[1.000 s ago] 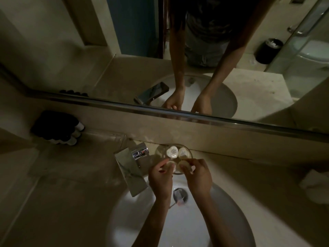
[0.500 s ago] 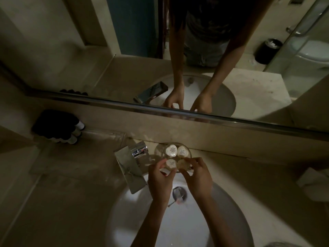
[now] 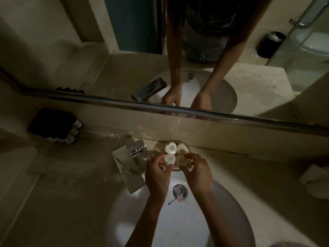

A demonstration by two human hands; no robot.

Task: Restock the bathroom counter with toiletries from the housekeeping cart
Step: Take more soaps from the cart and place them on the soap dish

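Left hand point(image 3: 156, 172) eased bottle point(image 3: 170, 159) into dish point(image 3: 189, 150); print illegible.

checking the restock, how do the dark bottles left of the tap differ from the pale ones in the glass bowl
Colour: the dark bottles are black with white ends; the pale bottles are light throughout.
Place: the dark bottles sit on the counter, the pale bottles in the glass bowl behind the sink.
Handling: the dark bottles are untouched; the left hand and right hand each hold one pale bottle.
Both sets are small.
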